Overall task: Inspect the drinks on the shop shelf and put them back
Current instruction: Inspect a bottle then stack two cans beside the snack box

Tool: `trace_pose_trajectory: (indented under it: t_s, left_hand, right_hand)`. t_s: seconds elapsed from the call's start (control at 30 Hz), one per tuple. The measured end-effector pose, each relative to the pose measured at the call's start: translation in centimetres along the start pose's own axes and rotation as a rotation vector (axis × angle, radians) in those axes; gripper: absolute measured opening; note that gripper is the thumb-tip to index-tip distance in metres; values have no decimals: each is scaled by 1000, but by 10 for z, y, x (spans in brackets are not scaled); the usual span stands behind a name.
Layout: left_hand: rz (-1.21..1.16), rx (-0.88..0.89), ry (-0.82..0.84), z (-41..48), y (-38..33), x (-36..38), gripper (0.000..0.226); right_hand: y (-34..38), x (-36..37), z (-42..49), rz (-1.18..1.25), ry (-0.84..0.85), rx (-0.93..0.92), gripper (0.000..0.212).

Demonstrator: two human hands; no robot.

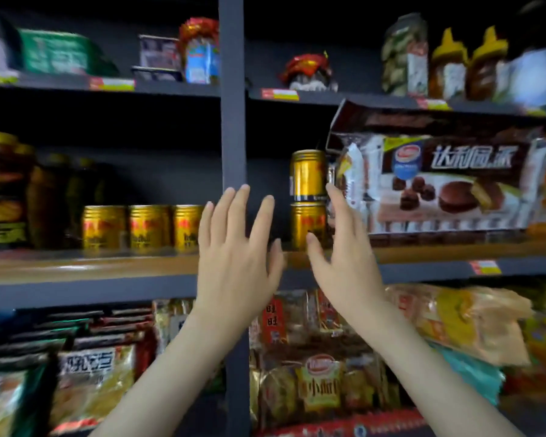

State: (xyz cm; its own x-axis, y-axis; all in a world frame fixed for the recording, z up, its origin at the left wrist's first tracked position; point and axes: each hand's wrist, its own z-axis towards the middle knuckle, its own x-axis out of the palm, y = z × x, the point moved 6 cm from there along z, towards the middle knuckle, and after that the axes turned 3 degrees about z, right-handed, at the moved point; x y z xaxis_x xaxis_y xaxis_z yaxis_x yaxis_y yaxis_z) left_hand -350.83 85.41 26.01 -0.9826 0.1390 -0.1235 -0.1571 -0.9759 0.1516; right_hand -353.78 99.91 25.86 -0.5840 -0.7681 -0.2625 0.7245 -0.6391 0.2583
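Middle shelf [108, 266]: wooden board, dark frame.
Left hand [237, 260], right hand [344, 253]: both raised, fingers spread and relaxed, nothing grasped.
Stacked gold cans [308, 175]: two, axes upright, stood on the shelf between the hands, just left of the right fingertips. The right hand is judged nearer.

left hand [237, 263] spread, empty | right hand [344, 260] spread, near stacked gold cans [307, 178]
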Motion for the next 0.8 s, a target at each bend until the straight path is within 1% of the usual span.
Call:
trace_pose_trajectory:
  t_s: [0.17,0.23,0.3,0.43,0.6,0.7,0.8]
  left_hand:
    - [147,47,-6,29,11,31,56]
    - [188,59,-33,32,15,38,58]
    - [182,49,-72,31,16,41,58]
    - [170,44,-103,29,17,42,55]
    - [162,39,-96,28,17,45,51]
    - [164,31,-86,29,18,46,50]
    - [158,31,-85,29,17,46,48]
  right_hand:
    - [-2,24,55,-127,30,21,87]
    - [-10,35,69,-107,60,75,96]
    - [-19,47,80,-133,110,152,102]
    - [-33,64,91,-203,159,247,108]
    - [-35,64,93,-249,117,235,109]
    - [-36,61,92,-199,96,223,110]
    - [-42,58,93,-51,89,244,114]
